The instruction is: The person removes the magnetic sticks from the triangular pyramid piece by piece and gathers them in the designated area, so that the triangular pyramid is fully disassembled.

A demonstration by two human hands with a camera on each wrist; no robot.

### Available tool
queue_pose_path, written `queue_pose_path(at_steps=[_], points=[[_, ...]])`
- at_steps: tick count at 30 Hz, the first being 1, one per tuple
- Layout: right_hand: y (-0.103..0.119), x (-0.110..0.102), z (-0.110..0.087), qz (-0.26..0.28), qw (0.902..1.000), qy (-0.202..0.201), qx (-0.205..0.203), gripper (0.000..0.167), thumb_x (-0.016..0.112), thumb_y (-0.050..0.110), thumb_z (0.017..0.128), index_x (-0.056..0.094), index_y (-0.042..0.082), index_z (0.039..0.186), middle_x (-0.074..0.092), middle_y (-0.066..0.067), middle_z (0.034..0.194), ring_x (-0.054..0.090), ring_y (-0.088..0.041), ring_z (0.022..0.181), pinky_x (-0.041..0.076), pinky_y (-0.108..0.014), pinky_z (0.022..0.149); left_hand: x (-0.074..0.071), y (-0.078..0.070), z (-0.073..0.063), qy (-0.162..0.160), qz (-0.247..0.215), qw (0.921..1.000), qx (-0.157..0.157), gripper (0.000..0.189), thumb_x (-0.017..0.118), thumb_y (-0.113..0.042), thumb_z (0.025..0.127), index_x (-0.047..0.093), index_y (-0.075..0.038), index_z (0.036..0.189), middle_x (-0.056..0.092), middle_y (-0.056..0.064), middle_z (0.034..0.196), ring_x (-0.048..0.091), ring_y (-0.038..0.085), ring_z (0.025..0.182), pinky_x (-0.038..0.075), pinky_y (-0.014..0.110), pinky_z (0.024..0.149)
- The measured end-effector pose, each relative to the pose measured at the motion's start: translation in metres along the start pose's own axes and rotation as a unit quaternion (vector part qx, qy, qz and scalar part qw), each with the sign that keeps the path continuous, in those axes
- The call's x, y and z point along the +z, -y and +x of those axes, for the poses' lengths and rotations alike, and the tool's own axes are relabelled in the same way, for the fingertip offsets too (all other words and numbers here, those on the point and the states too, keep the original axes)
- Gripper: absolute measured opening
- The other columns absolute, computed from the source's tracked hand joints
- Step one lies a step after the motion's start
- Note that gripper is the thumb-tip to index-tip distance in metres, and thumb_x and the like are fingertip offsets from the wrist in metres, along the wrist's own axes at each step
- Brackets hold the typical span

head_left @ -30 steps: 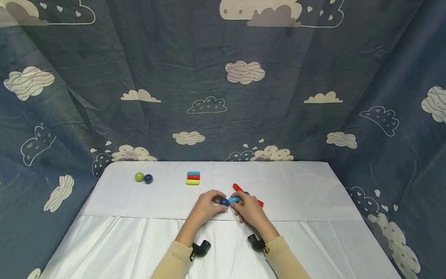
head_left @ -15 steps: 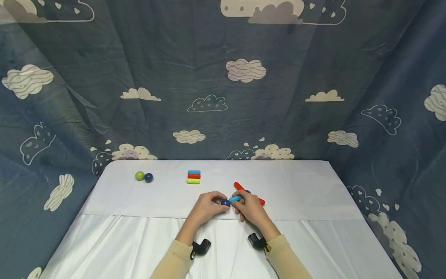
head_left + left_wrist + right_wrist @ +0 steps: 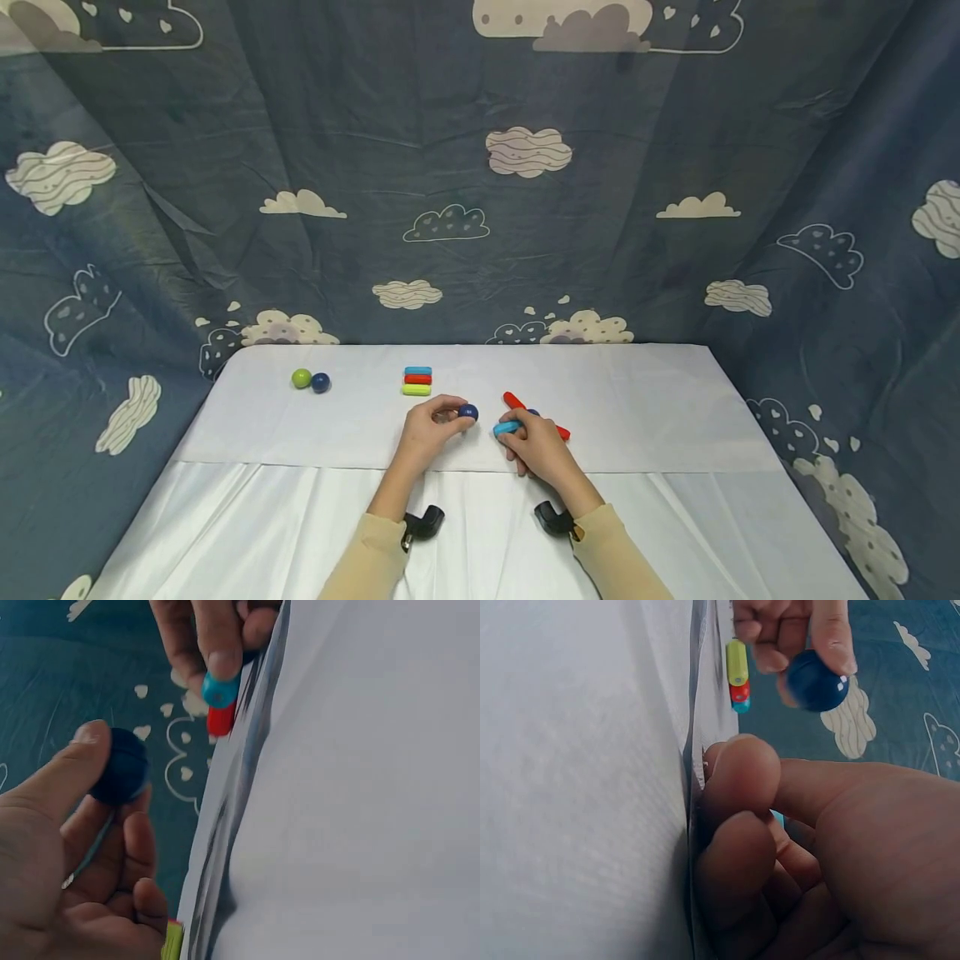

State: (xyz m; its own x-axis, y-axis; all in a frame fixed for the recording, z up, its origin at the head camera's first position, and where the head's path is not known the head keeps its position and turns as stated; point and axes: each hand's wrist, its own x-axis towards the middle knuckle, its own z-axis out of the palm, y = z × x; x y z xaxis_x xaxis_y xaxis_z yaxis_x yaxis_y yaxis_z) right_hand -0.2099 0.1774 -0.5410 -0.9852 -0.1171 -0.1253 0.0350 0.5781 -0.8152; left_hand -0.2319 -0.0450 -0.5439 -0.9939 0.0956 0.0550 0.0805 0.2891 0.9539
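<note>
My left hand [image 3: 426, 431] pinches a dark blue ball [image 3: 468, 412] between thumb and fingertips; the ball [image 3: 124, 766] shows whole in the left wrist view. To its right, my right hand [image 3: 542, 444] pinches a light blue rod [image 3: 506, 427], whose round end [image 3: 218, 691] has a small hole. A gap separates ball and rod. Behind the right hand lies a long red piece [image 3: 513, 401], partly covered by the hand, with a bit of another dark blue ball [image 3: 533, 412] beside it. In the right wrist view the fingers mostly hide the light blue rod.
At the back left of the white table [image 3: 637, 400] a green ball [image 3: 302, 378] and a dark blue ball [image 3: 321, 382] sit side by side. Short blue [image 3: 417, 371], red [image 3: 417, 379] and yellow-green [image 3: 417, 390] rods lie in a row near the back middle. A cloud-patterned curtain [image 3: 360, 150] stands behind.
My left hand has moved left and slightly away with the dark blue ball, which was up against the light blue rod's end. The right hand has stayed nearly in place, holding the rod.
</note>
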Motion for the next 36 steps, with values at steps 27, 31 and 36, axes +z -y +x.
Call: queue_pose_path(at_steps=[27,31,36], points=[[0.001,-0.001,-0.001,0.004,1.0000,0.004,-0.002,0.027,0.073,0.017,0.101,0.066,0.009,0.125,0.065,-0.002,0.065,0.054,-0.014,0.041,0.044,-0.022,0.045,-0.109,0.032,0.011,-0.390,-0.034,0.9184,-0.058,0.039,0.082,-0.017,0.093,0.073,-0.003,0.128,0.075,0.020,0.122,0.060,0.007,0.096,0.041,0.017,0.084],[0.001,-0.001,-0.001,0.009,0.9999,0.006,0.002,0.029,0.074,0.018,0.101,0.065,0.009,0.126,0.065,-0.003,0.066,0.054,-0.015,0.042,0.045,-0.022,0.046,-0.111,0.035,0.010,-0.428,-0.025,0.8993,-0.088,0.038,0.083,-0.016,0.091,0.075,-0.002,0.125,0.077,0.023,0.119,0.062,0.009,0.091,0.043,0.023,0.087],[0.000,-0.001,-0.001,0.008,1.0000,0.005,0.002,0.031,0.074,0.019,0.101,0.065,0.009,0.128,0.065,-0.002,0.066,0.055,-0.015,0.042,0.046,-0.021,0.046,-0.114,0.042,0.011,-0.436,0.018,0.8922,-0.117,0.038,0.083,-0.017,0.091,0.075,-0.001,0.124,0.076,0.023,0.120,0.063,0.031,0.107,0.042,0.041,0.096]])
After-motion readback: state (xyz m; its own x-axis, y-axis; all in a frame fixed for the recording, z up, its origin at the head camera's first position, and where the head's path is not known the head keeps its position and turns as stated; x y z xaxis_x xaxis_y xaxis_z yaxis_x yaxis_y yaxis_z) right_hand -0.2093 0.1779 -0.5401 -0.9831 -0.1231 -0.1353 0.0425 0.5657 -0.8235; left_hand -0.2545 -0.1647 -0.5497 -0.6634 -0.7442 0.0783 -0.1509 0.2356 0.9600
